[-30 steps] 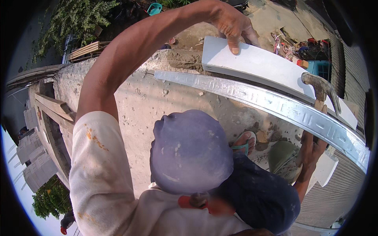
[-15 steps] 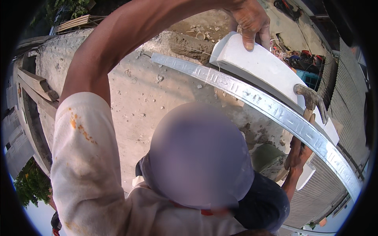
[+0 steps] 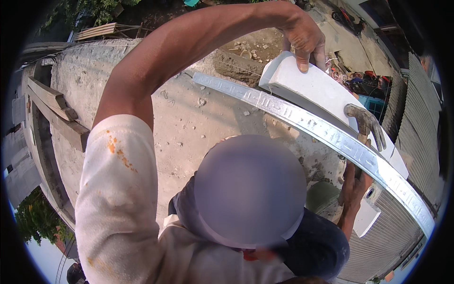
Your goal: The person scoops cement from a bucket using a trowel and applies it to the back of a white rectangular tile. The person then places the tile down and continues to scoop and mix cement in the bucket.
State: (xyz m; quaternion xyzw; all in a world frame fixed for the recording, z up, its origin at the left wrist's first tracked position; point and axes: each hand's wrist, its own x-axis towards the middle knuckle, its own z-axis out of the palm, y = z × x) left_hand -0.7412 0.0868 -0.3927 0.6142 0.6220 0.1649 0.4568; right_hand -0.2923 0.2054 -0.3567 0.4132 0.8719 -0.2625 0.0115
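A long white block (image 3: 326, 92) with a smooth face runs along the upper right. At its far left end my left hand (image 3: 305, 42) is closed over the upper edge, thumb on the near face. My right hand (image 3: 353, 187) grips a claw hammer (image 3: 368, 124) by its wooden handle, partly hidden behind a shiny metal strip (image 3: 302, 118). The hammer's head overlaps the block's right part, slightly smeared; I cannot tell whether it touches. The strip passes in front of the block's lower side.
A blurred grey-blue rounded shape (image 3: 250, 189) covers the lower middle. Old planks (image 3: 56, 111) lie at left on rough concrete. Beyond the block are rubble, a turquoise crate (image 3: 371, 102) and cables. A smaller white piece (image 3: 368, 217) and corrugated sheeting (image 3: 392, 236) are at right.
The view has shifted, so my left arm and most surroundings appear farther right. Against the block, the hammer head has moved slightly left and down. Both hands keep their grips.
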